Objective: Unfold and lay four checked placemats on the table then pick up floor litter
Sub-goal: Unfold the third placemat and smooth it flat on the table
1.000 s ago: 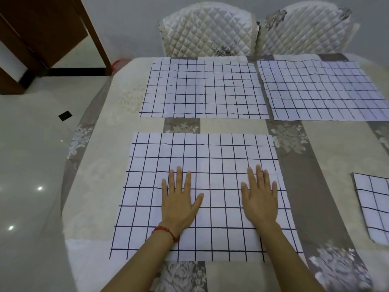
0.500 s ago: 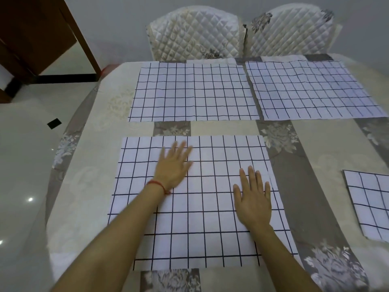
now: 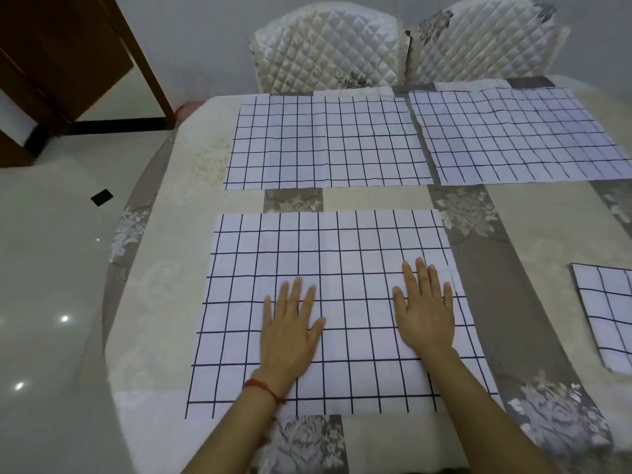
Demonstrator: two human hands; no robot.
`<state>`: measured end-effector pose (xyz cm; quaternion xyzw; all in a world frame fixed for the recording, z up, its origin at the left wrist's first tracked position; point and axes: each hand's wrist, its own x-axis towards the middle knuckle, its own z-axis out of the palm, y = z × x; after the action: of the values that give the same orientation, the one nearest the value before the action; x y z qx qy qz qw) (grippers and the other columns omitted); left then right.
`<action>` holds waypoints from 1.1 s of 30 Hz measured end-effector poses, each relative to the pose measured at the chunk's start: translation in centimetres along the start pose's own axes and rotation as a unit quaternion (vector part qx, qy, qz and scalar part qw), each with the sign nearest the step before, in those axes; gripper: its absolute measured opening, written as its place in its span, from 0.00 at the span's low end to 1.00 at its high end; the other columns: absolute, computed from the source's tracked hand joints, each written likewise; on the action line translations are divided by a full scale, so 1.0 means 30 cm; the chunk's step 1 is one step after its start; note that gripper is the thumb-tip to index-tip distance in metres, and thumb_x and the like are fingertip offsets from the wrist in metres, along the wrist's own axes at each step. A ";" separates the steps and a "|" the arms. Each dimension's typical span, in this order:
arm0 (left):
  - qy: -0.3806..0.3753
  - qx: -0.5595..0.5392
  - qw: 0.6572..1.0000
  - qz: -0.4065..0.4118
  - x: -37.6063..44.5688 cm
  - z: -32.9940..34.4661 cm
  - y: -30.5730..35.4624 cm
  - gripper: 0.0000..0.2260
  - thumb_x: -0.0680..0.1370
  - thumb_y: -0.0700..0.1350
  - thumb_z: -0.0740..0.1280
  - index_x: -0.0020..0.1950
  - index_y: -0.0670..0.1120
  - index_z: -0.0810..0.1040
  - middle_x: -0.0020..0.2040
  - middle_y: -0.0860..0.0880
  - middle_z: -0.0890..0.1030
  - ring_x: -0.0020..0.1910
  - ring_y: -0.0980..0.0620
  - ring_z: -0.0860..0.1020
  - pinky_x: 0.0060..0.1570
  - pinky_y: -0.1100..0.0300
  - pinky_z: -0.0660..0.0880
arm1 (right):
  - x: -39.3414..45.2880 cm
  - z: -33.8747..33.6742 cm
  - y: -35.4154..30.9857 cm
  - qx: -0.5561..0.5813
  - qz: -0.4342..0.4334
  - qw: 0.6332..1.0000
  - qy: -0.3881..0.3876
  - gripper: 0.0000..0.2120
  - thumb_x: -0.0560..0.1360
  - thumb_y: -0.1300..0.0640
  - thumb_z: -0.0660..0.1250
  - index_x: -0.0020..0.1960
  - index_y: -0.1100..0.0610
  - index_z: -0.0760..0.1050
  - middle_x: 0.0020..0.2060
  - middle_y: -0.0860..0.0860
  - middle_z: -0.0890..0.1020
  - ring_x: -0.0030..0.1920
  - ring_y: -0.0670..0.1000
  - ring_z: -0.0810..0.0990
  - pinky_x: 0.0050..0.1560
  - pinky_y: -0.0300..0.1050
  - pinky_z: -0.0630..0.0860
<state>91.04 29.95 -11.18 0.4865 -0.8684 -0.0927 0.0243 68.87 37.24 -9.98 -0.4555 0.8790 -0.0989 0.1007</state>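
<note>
Both hands, left hand [image 3: 290, 331] and right hand [image 3: 425, 311], lie spread flat on the nearest white cloth placemat with the dark grid [image 3: 328, 313], so mat three looks done. A smaller, seemingly folded checked mat [image 3: 605, 316] waits at the right edge. Two more [image 3: 326, 142] [image 3: 513, 135] lie unfolded farther back. The small black scrap on the floor [image 3: 102, 197] hasn't been picked up.

Four checked placemats [image 3: 328, 145] lie on table [image 3: 547, 234].

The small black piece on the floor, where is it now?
In the head view the small black piece lies on the pale floor at the left, beside the table edge, below the brown wooden door.
</note>
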 end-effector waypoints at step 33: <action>-0.007 -0.130 0.991 -0.012 -0.013 -0.116 0.408 0.39 0.72 0.69 0.40 0.71 0.44 0.64 0.74 0.42 0.62 0.74 0.42 0.58 0.71 0.45 0.57 | -0.102 -0.401 0.508 0.160 0.069 0.982 0.068 0.16 0.77 0.53 0.57 0.60 0.60 0.73 0.59 0.58 0.77 0.59 0.60 0.74 0.58 0.52 0.71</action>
<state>81.42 36.05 -5.48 0.4893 -0.8431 -0.2081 0.0802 55.48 49.35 -2.22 -0.3635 0.8860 -0.2623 0.1187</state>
